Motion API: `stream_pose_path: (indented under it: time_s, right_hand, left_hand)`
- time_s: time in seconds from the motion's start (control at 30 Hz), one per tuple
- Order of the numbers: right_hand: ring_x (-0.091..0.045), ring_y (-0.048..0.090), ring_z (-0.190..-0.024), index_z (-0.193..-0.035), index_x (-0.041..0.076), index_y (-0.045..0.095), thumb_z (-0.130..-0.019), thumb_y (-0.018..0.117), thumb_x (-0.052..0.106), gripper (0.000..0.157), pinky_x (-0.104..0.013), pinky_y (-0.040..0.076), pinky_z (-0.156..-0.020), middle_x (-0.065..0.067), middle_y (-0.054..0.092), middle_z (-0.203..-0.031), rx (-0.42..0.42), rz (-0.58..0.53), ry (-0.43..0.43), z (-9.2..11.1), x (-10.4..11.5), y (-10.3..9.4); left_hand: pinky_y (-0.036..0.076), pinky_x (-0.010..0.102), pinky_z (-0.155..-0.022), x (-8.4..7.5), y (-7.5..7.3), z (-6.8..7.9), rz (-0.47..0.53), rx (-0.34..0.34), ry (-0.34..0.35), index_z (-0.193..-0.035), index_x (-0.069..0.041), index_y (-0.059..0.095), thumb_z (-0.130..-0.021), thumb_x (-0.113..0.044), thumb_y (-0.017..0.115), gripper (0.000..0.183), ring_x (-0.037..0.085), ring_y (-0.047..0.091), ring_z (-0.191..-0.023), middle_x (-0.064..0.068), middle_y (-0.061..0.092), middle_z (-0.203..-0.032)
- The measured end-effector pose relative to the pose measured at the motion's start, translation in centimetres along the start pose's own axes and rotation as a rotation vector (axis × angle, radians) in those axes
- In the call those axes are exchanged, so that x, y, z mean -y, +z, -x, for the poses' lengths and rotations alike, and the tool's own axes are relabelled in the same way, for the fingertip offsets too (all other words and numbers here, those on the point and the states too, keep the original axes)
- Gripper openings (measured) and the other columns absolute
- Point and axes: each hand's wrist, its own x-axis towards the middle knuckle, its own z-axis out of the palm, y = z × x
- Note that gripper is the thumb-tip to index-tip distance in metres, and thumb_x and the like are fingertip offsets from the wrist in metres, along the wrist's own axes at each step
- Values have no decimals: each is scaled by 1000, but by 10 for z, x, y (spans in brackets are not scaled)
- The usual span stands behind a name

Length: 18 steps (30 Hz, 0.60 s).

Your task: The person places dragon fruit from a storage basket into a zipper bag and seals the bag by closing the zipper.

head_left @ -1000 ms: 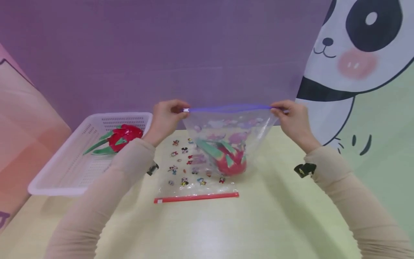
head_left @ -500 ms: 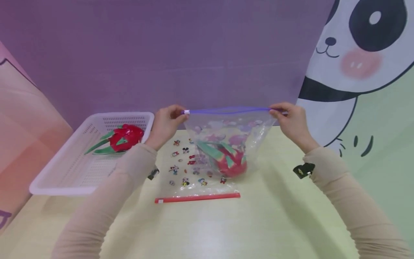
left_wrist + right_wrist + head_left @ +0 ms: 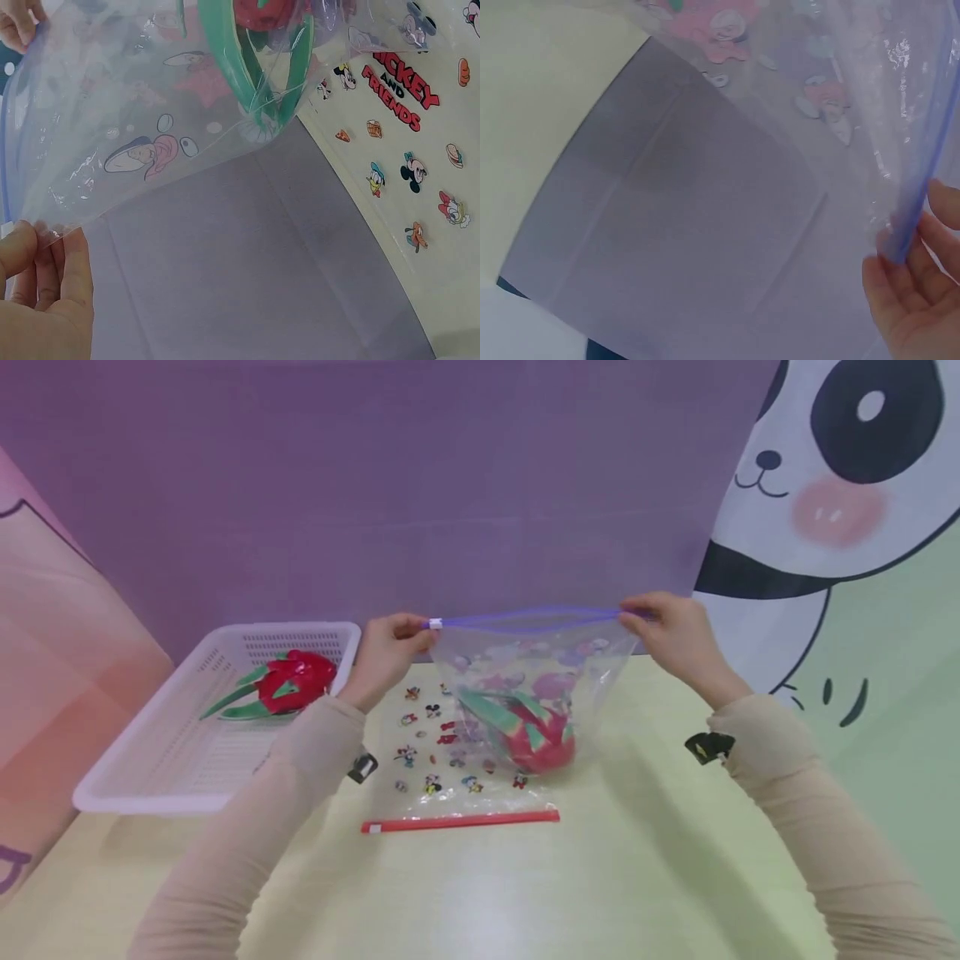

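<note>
A clear zip bag (image 3: 510, 652) with a blue zip strip and pink cartoon prints hangs between both hands. Inside it, near the bottom, lies a red dragon fruit (image 3: 542, 747) with long green leaves. My left hand (image 3: 388, 656) pinches the top left corner, beside the white slider (image 3: 435, 623). At the top right corner, my right hand (image 3: 678, 639) pinches the end of the strip between thumb and fingers. The mouth of the bag gapes slightly between them. In the left wrist view the green leaves (image 3: 225, 52) show through the plastic.
A second clear bag (image 3: 420, 789) with cartoon prints and a red zip strip lies flat on the table (image 3: 480, 893), partly behind the first. To the left stands a white plastic basket (image 3: 142, 777) with another red dragon fruit (image 3: 296, 681) in it. A purple backdrop (image 3: 480, 485) rises behind.
The hands have come slightly closer together, the left one moving a little down and right. The two edges of the blue strip have spread further apart in the middle.
</note>
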Motion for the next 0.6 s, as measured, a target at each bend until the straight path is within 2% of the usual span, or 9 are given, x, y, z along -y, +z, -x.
stream_pose_path:
  time_s: [0.07, 0.13, 0.27, 0.43, 0.6]
  right_hand:
    - [-34, 62, -92, -105, -3, 65, -86, 63, 13, 24, -42, 50, -81, -22, 66, -101, -2, 4, -28, -3, 8, 0]
    - [-35, 61, -94, -105, -3, 64, -87, 62, 12, 24, -46, 49, -83, -21, 65, -101, -7, -24, -68, -7, 20, 2]
    - [-29, 64, -94, -104, -1, 66, -85, 64, 10, 22, -41, 52, -83, -17, 67, -102, 36, -151, -111, -17, 53, 14]
    - [-25, 64, -98, -105, 0, 66, -84, 65, 8, 23, -33, 52, -86, -15, 66, -107, 182, -329, -89, -32, 93, 37]
    - [-23, 62, -104, -108, 1, 65, -83, 66, 6, 26, -31, 50, -91, -14, 65, -112, 307, -321, -126, -40, 118, 58]
  left_hand:
    - [52, 32, -85, -1, 1, 1, 9, 0, -10, -109, -2, 61, -88, -12, 60, 23, 22, 62, -92, 14, 63, -105]
    - [52, 32, -85, -1, 2, 2, 16, 1, -16, -109, -2, 61, -88, -12, 60, 23, 22, 62, -93, 14, 63, -105]
    - [51, 33, -87, 0, 1, 3, 37, 5, -27, -109, -3, 61, -88, -13, 60, 23, 22, 61, -94, 13, 63, -104]
    - [51, 33, -87, 1, 1, 4, 78, 1, -32, -109, -3, 61, -88, -14, 61, 24, 20, 62, -93, 12, 63, -104]
    - [52, 31, -86, 0, 5, 4, 118, 5, -35, -108, -1, 61, -87, -11, 61, 23, 18, 63, -89, 13, 64, -103]
